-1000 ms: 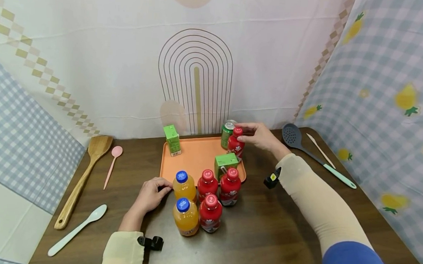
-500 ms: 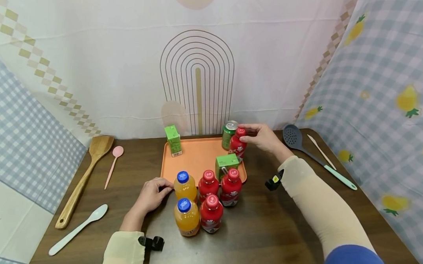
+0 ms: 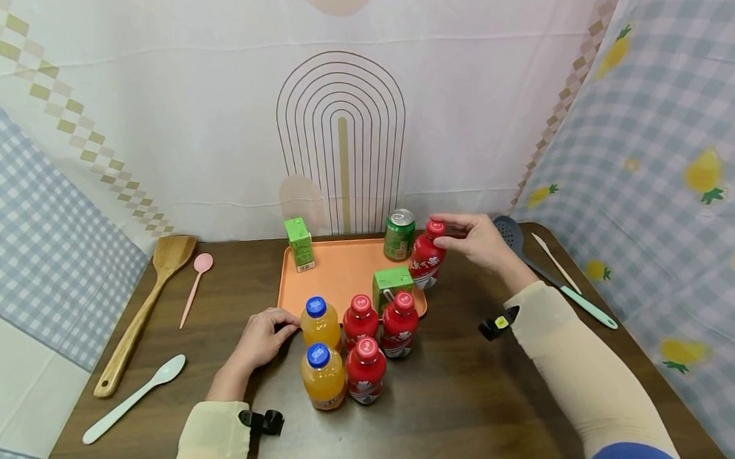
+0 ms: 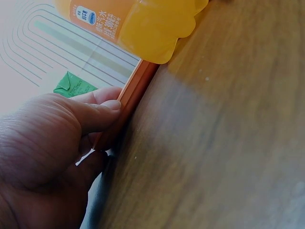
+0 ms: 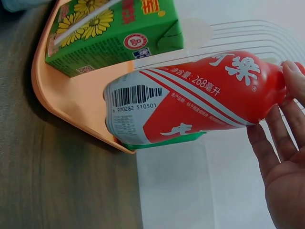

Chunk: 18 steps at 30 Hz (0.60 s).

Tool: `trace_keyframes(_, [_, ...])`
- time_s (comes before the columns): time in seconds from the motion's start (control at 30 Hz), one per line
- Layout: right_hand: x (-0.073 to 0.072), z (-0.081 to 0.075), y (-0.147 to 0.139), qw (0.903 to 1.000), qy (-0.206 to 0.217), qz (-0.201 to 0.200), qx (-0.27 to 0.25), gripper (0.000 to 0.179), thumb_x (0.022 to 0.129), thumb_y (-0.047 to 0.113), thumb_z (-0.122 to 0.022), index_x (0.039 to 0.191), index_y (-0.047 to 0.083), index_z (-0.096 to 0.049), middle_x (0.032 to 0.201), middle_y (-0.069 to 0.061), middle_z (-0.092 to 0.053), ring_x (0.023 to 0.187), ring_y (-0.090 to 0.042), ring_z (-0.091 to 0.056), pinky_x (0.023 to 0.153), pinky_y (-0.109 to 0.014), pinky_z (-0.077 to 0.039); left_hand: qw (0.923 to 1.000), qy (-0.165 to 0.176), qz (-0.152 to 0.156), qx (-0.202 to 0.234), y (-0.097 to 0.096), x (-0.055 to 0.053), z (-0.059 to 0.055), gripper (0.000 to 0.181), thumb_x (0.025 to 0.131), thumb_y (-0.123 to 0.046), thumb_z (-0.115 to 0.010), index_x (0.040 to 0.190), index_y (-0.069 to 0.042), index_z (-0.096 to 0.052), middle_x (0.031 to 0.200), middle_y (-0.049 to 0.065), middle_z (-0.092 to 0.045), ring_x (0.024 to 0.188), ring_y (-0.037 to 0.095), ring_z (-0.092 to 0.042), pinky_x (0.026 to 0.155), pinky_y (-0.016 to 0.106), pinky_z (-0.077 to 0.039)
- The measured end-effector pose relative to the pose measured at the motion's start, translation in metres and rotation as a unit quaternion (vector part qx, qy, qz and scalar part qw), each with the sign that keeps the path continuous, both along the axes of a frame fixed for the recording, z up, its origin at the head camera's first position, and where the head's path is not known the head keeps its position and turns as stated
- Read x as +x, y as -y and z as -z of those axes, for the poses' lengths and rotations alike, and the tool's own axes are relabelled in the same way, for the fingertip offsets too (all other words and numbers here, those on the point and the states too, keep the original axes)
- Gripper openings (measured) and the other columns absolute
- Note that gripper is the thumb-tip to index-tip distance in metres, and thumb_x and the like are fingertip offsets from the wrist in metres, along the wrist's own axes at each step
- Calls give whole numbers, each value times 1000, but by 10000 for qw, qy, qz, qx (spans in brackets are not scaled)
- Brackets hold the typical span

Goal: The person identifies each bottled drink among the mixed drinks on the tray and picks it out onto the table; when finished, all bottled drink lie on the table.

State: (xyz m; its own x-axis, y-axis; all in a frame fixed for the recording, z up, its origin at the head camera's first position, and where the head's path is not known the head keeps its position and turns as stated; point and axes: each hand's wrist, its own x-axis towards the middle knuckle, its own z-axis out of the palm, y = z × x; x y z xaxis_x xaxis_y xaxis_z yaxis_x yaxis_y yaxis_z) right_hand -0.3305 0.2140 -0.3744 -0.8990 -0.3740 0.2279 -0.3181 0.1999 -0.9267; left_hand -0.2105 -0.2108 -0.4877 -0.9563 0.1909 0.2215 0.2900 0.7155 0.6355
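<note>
In the head view my right hand holds a red drink bottle by its neck and cap, over the right edge of the orange tray. The bottle leans slightly, and its label with a barcode shows in the right wrist view. My left hand pinches the near left rim of the tray, thumb on the edge in the left wrist view. A green can stands at the tray's back right corner. One green drink carton is at the back left, another green carton at the front right.
Before the tray stand two orange juice bottles with blue caps and several red bottles. To the left lie a wooden spatula, a pink spoon and a white spoon. A skimmer and a pale knife lie right.
My right hand has moved right with the red bottle, away from the green can, which now shows fully. The left hand has stayed at the tray's rim.
</note>
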Motion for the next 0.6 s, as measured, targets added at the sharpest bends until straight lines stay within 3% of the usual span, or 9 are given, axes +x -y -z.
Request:
trace_keyframes(0.27, [31,-2,-17,9994,-313,12,133,47,80,5,-77,125,0,-63,112,-7,-69,100,-12,-65,77,-26,-55,10000,19,35,22,-1,0,0,9,86,-7,-71,87,-15,-75,91,-5,-68,92,19,-62,87,44,-50])
trace_keyframes(0.6, [82,-16,-20,9983,-501,-11,280,44,80,3,-77,120,-7,-63,108,-5,-71,97,-26,-66,74,-28,-56,10000,61,49,-11,1,-1,-1,8,87,-8,-71,88,-14,-75,93,-3,-68,94,21,-63,87,45,-50])
